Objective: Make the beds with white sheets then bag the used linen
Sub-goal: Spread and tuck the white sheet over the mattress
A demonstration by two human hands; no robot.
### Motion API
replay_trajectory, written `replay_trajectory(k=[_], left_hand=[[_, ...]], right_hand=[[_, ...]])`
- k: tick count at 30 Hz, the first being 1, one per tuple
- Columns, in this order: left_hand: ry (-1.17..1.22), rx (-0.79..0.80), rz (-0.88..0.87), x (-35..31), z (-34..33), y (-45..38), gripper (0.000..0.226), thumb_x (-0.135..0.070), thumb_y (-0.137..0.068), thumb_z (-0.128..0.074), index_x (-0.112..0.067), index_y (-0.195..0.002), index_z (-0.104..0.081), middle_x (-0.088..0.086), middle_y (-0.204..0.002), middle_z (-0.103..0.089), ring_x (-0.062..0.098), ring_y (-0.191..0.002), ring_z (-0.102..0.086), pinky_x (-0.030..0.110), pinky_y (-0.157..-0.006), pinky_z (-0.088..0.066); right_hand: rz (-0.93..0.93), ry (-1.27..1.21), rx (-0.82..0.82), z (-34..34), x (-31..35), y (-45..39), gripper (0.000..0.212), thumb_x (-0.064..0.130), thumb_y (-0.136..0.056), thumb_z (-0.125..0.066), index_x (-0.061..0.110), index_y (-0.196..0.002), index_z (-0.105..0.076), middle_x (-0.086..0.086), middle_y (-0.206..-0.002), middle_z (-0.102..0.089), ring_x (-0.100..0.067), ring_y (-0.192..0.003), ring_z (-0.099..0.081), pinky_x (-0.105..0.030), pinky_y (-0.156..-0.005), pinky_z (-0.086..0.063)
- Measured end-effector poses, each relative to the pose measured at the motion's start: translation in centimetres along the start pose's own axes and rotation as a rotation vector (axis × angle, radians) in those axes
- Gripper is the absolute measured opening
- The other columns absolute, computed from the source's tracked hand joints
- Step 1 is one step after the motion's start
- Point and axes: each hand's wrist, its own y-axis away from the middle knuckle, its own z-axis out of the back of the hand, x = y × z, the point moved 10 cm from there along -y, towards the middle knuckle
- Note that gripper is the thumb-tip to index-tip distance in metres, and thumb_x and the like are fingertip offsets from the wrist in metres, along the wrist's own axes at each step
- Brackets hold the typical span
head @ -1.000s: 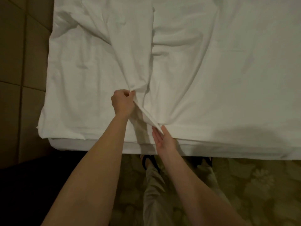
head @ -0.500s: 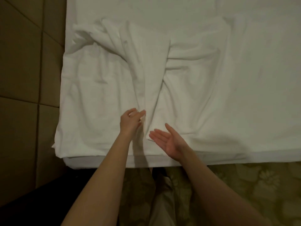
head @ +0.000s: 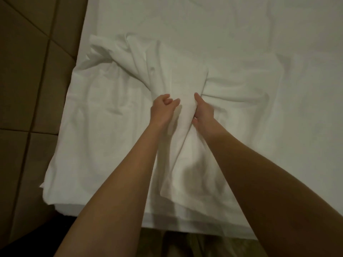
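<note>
The white sheet [head: 115, 112] lies on the bed [head: 241, 25], bunched into a long fold in the middle. The left hand [head: 163, 110] curls loosely beside the fold. The right hand [head: 203, 112] grips the fold. A tiled floor [head: 27, 71] is left.

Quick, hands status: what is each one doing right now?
Left hand: fingers curled beside the bunched fold of the white sheet; whether it grips cloth cannot be told.
Right hand: grips that fold.
</note>
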Motion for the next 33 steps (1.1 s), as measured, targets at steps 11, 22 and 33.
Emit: replay_trajectory(k=[11,22,33], left_hand=[[0.440,-0.166,0.094,0.2,4.4,-1.0,0.012,-0.021,-0.090,-0.067,-0.010,-0.086,-0.068,0.011,-0.093,-0.071,0.022,-0.089,-0.067,0.036,-0.085,-0.055],[1.121,-0.534,0.158,14.2,22.6,9.4,0.032,-0.019,-0.095,-0.060,-0.007,-0.124,-0.058,0.014,-0.127,-0.062,0.025,-0.112,-0.063,0.039,-0.100,-0.049],[1.269,-0.634,0.453,27.8,23.8,15.7,0.044,-0.017,-0.091,-0.065,-0.007,-0.132,-0.054,0.011,-0.127,-0.062,0.023,-0.113,-0.061,0.036,-0.099,-0.050]], right_hand=[[-0.064,-0.072,0.112,-3.8,-1.2,1.4,0.041,0.039,-0.102,-0.037,0.007,-0.106,-0.061,-0.007,-0.097,-0.068,-0.018,-0.088,-0.065,-0.029,-0.080,-0.054],[0.038,0.135,0.290,-13.2,-7.7,10.9,0.031,0.027,-0.101,-0.040,0.009,-0.104,-0.066,-0.002,-0.103,-0.069,-0.015,-0.091,-0.066,-0.025,-0.074,-0.053],[-0.530,0.517,0.521,-14.5,-28.7,20.2,0.053,0.045,-0.099,-0.037,-0.002,-0.104,-0.062,-0.015,-0.086,-0.068,-0.022,-0.073,-0.066,-0.025,-0.060,-0.050]])
